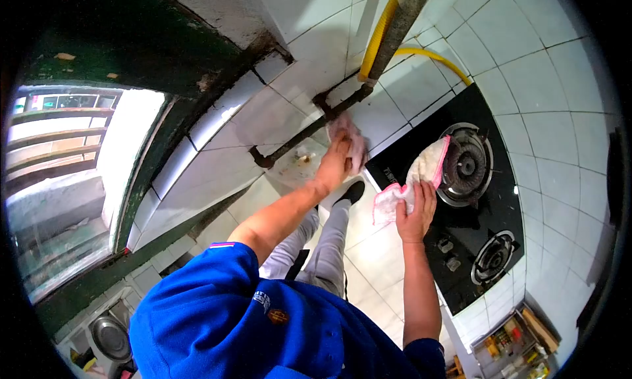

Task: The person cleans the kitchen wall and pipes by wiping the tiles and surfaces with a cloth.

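- A person in a blue shirt works with two cloths beside a black gas cooktop (pixel 454 264), seen in the head view.
- The left hand (pixel 337 160), fingers bent and partly closed, grips a pink cloth (pixel 349 139) at the white tiles (pixel 378 109), near a rusty pipe (pixel 299 137).
- The right hand (pixel 416 211) lies over a pink-edged white cloth (pixel 428 163), fingers nearly straight and thumb apart; whether it pinches the cloth or only presses it cannot be told.
- That cloth spans the cooktop's near edge, one end reaching the larger burner (pixel 466 164), the other hanging beside the cooktop above the floor (pixel 368 264).
- The smaller burner (pixel 492 257) sits well apart from both hands; a yellow hose (pixel 438 58) curves to the cooktop's far corner.
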`<state>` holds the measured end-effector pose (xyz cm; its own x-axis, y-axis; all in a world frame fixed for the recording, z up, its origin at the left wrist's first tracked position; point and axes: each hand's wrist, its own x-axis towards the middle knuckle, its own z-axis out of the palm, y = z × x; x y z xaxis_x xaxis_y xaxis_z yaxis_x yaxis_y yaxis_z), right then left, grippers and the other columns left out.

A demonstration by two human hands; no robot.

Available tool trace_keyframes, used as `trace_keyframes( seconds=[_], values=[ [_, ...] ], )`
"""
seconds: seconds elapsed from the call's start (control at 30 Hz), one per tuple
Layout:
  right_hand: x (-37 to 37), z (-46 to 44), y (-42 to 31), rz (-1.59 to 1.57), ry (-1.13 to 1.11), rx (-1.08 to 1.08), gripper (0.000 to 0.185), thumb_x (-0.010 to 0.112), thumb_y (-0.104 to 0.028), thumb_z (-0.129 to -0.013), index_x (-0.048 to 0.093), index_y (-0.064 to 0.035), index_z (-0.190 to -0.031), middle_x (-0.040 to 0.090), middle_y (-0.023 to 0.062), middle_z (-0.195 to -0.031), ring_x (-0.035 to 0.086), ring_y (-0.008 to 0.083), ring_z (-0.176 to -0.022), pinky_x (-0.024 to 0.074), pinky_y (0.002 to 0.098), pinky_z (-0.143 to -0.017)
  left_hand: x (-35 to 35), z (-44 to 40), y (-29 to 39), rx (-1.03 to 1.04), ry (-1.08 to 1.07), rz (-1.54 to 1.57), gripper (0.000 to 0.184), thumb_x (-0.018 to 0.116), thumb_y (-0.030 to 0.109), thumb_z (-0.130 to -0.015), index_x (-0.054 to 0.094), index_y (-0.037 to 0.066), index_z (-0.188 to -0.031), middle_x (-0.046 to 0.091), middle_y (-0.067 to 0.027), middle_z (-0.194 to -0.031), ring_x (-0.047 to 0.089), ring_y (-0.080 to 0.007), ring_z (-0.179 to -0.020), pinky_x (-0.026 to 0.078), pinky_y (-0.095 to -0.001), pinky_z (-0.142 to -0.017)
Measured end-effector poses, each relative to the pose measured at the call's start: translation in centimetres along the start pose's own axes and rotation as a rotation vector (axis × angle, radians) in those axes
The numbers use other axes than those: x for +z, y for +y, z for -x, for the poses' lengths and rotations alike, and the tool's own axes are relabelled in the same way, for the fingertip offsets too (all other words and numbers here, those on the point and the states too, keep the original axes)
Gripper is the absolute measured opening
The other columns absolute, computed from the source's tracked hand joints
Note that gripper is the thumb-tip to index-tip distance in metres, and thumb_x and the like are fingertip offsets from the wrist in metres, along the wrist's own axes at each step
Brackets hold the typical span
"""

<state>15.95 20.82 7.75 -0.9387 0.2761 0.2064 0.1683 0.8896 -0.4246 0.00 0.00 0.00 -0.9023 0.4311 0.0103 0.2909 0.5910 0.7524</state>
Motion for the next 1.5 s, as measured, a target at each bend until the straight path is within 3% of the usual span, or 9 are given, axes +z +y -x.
trace_keyframes(
  seconds=[0.23,0.37,0.57,0.63,0.7,0.77,0.97,1.2,1.5],
  values=[
    [-0.3,0.0,-0.8,-0.001,0.001,0.010,0.055,0.064,-0.022,-0.082,0.053,-0.0023,-0.132,0.052,0.0206,-0.134,0.045,0.0419,-0.130,0.0353,0.0515,-0.110,-2.0,1.4,0.2,0.089,-0.217,0.158,0.038,0.059,-0.003,-0.072,0.063,0.001,-0.110,0.058,-0.0197,-0.118,0.055,-0.0387,-0.117,0.050,-0.0420,-0.096],
    [-0.6,-0.1,-0.8,0.007,0.025,-0.001,0.054,0.064,-0.020,-0.083,0.053,0.0000,-0.132,0.052,0.0214,-0.135,0.045,0.0426,-0.130,0.0345,0.0503,-0.111,-3.3,2.0,-2.3,-0.197,-0.422,-0.036,0.032,0.063,0.011,-0.075,0.064,0.002,-0.105,0.063,-0.0231,-0.109,0.061,-0.0422,-0.105,0.050,-0.0444,-0.090],
    [-0.2,0.0,-0.4,0.038,0.042,-0.019,0.054,0.064,-0.021,-0.085,0.052,-0.0004,-0.133,0.052,0.0214,-0.135,0.044,0.0424,-0.130,0.0344,0.0506,-0.111,-9.1,3.6,-3.3,-0.369,-0.325,-0.002,0.034,0.060,0.007,-0.075,0.064,0.000,-0.108,0.064,-0.0222,-0.113,0.061,-0.0403,-0.106,0.050,-0.0422,-0.090],
    [-0.2,0.2,-0.7,0.017,0.025,-0.007,0.054,0.064,-0.022,-0.085,0.052,-0.0006,-0.133,0.052,0.0215,-0.135,0.045,0.0423,-0.130,0.0346,0.0510,-0.111,-10.3,4.4,-2.9,-0.074,-0.084,0.242,0.037,0.054,0.001,-0.075,0.064,-0.002,-0.111,0.065,-0.0207,-0.112,0.062,-0.0379,-0.107,0.049,-0.0389,-0.092],
    [-0.2,0.3,-0.7,0.018,0.032,-0.009,0.054,0.064,-0.022,-0.085,0.052,-0.0007,-0.133,0.052,0.0213,-0.135,0.045,0.0423,-0.130,0.0346,0.0511,-0.111,-10.5,4.4,-3.5,-0.060,-0.105,0.222,0.042,0.050,-0.004,-0.075,0.062,-0.002,-0.115,0.064,-0.0193,-0.116,0.062,-0.0352,-0.110,0.048,-0.0369,-0.095],
    [-0.4,-0.1,-0.4,0.025,0.046,-0.017,0.054,0.063,-0.022,-0.085,0.052,-0.0008,-0.133,0.052,0.0212,-0.135,0.045,0.0422,-0.130,0.0347,0.0512,-0.110,-9.9,3.9,-3.8,-0.301,-0.222,0.242,0.045,0.048,-0.006,-0.074,0.061,-0.003,-0.116,0.062,-0.0196,-0.123,0.060,-0.0343,-0.116,0.046,-0.0351,-0.100],
    [-0.2,0.1,-0.5,0.015,0.028,0.001,0.055,0.064,-0.024,-0.082,0.053,-0.0023,-0.132,0.052,0.0203,-0.135,0.046,0.0425,-0.129,0.0363,0.0523,-0.109,-10.4,0.1,3.0,0.168,-0.075,0.327,0.047,0.049,-0.007,-0.074,0.062,0.000,-0.120,0.055,-0.0197,-0.135,0.052,-0.0395,-0.126,0.043,-0.0423,-0.105],
    [-0.3,0.1,-0.3,0.042,0.014,0.012,0.056,0.063,-0.025,-0.082,0.053,-0.0020,-0.132,0.052,0.0201,-0.135,0.046,0.0423,-0.129,0.0362,0.0524,-0.110,-3.4,-6.1,1.6,0.539,-0.334,-0.128,0.063,0.066,0.015,-0.080,0.047,0.003,-0.139,0.036,-0.0240,-0.151,0.035,-0.0485,-0.137,0.031,-0.0505,-0.115],
    [-0.2,0.1,-0.2,0.021,0.007,0.015,0.056,0.063,-0.026,-0.083,0.053,-0.0029,-0.132,0.052,0.0191,-0.135,0.045,0.0424,-0.130,0.0359,0.0524,-0.109,0.6,-8.9,0.7,0.439,-0.225,-0.325,0.076,0.070,0.032,-0.080,0.043,-0.001,-0.143,0.029,-0.0248,-0.155,0.025,-0.0456,-0.144,0.022,-0.0558,-0.117]
  ],
)
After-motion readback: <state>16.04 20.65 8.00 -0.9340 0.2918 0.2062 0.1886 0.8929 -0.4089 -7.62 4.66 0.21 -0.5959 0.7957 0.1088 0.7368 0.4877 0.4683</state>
